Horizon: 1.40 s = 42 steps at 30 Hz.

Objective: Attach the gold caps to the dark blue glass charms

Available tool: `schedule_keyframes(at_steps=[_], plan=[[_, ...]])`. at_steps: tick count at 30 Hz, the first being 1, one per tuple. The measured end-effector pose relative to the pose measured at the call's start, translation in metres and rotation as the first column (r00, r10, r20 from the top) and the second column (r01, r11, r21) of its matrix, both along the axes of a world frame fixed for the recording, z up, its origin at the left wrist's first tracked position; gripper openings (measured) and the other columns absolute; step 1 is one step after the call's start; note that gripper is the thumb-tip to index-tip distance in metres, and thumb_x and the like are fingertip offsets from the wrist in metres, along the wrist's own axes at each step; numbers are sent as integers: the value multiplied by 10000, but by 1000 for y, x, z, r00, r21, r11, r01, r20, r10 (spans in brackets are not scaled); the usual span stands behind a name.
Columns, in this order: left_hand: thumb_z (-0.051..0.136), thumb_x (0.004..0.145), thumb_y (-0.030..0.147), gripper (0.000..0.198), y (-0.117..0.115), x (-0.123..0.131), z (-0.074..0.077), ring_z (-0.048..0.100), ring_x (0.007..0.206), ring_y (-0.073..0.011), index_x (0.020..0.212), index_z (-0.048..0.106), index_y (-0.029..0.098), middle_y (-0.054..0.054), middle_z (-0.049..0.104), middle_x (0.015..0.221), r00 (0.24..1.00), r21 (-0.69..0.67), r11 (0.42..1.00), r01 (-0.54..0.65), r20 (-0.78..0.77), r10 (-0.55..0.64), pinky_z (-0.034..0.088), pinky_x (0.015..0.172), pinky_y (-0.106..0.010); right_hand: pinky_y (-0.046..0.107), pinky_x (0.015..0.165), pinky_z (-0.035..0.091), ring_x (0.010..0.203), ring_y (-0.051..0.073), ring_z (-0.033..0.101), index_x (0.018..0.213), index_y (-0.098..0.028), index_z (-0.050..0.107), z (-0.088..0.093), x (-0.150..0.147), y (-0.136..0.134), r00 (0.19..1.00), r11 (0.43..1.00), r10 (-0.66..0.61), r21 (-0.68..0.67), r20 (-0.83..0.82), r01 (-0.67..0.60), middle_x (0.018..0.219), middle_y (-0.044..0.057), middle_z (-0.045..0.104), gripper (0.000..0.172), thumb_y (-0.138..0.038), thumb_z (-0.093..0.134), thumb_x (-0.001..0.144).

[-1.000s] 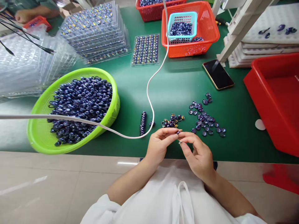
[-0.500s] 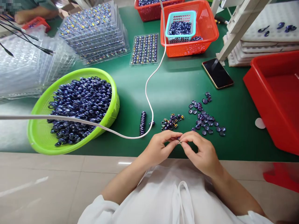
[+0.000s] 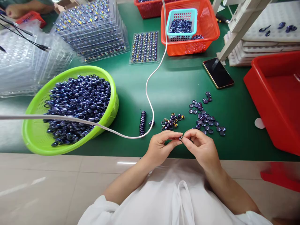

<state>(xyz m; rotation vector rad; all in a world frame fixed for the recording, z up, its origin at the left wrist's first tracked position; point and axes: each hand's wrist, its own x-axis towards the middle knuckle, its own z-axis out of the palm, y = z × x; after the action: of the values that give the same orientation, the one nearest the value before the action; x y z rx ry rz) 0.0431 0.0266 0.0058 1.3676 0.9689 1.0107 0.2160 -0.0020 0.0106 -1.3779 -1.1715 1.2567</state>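
Observation:
My left hand [image 3: 161,146] and my right hand [image 3: 202,147] meet at the fingertips above the table's front edge. Between them they pinch a small dark, shiny piece [image 3: 181,138], largely covered by the fingers; its exact kind is unclear. Just beyond my left hand lies a little heap of dark blue and gold pieces [image 3: 172,122]. Past my right hand, flat dark oval pieces [image 3: 206,120] are scattered. To the left, a tight row of dark rounded pieces [image 3: 142,123] lies beside a white cable [image 3: 150,103].
A green basket [image 3: 113,93] full of dark looped pieces stands left. Behind are stacked clear trays [image 3: 117,34], one filled tray [image 3: 144,47], and an orange basket [image 3: 213,31] holding a turquoise one [image 3: 181,14]. A phone [image 3: 218,73] and red bin [image 3: 264,93] are right. Another person's hand [image 3: 15,11] shows top left.
My fingertips have shifted slightly up, and the dark piece between them shows more now. My right hand's fingers have turned a little. The loose pieces on the table look unchanged.

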Motion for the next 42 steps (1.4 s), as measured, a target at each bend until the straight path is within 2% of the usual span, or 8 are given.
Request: schedule_keyframes(at_steps=[8, 16, 23, 27, 32, 35, 38, 42], plan=[[744, 849, 151, 167, 2, -1, 6, 733, 796, -162, 999, 789, 209, -49, 793, 874, 996, 144, 989, 32, -91, -19, 590, 761, -270, 248, 676, 434, 721, 126, 542, 832, -229, 625, 8, 7, 3, 989, 994, 105, -34, 102, -101, 775, -24, 584, 107, -278, 618, 927], [807, 792, 201, 161, 2, -2, 8, 772, 811, -199, 952, 804, 185, -60, 819, 887, 989, -40, 999, 32, -141, -37, 613, 770, -282, 262, 682, 465, 755, 149, 578, 796, -222, 602, 10, 9, 4, 983, 989, 140, -53, 122, -134, 801, -2, 619, 119, -263, 616, 907], [777, 820, 216, 169, -3, -1, 9, 740, 756, -185, 985, 807, 194, -67, 801, 850, 988, 28, 999, 29, -150, -24, 588, 724, -291, 248, 596, 471, 664, 134, 578, 797, -219, 568, 11, 9, 7, 978, 987, 145, -96, 152, -132, 741, -17, 604, 131, -283, 647, 880], [789, 812, 287, 200, -3, -1, 11, 750, 841, -211, 979, 808, 179, -89, 805, 919, 997, -199, 980, 22, -69, -36, 603, 778, -308, 236, 585, 457, 641, 119, 568, 797, -222, 571, 13, 8, 11, 955, 985, 170, -76, 243, -156, 719, -32, 603, 125, -269, 642, 889], [828, 758, 309, 242, 4, 0, 21, 736, 717, -182, 929, 798, 141, -62, 793, 785, 993, -495, 869, 13, 111, 49, 620, 746, -316, 263, 680, 529, 762, 150, 672, 981, -240, 630, 10, 12, 10, 959, 966, 258, -65, 121, -252, 854, -3, 700, 127, -359, 590, 962], [839, 730, 307, 246, 7, 1, 25, 711, 658, -158, 889, 788, 127, -49, 769, 719, 983, -544, 839, -12, 147, 109, 617, 711, -304, 292, 767, 560, 846, 164, 696, 1101, -258, 634, 3, 16, 4, 969, 975, 223, -9, 109, -224, 967, 19, 709, 172, -365, 591, 973], [843, 701, 294, 224, 9, 3, 24, 670, 605, -136, 835, 773, 128, -37, 743, 680, 982, -549, 835, -39, 134, 135, 594, 644, -278, 315, 801, 562, 883, 171, 680, 1115, -266, 641, -4, 18, -2, 968, 981, 134, 112, 214, -160, 1043, 39, 682, 167, -315, 623, 956], [827, 685, 253, 171, 10, 3, 22, 607, 567, -103, 787, 757, 135, -22, 711, 665, 988, -512, 856, -63, 88, 125, 514, 563, -223, 333, 785, 557, 861, 172, 656, 1100, -279, 640, -6, 19, -4, 942, 935, 73, 307, 326, -179, 1017, 34, 669, 192, -207, 652, 922]])
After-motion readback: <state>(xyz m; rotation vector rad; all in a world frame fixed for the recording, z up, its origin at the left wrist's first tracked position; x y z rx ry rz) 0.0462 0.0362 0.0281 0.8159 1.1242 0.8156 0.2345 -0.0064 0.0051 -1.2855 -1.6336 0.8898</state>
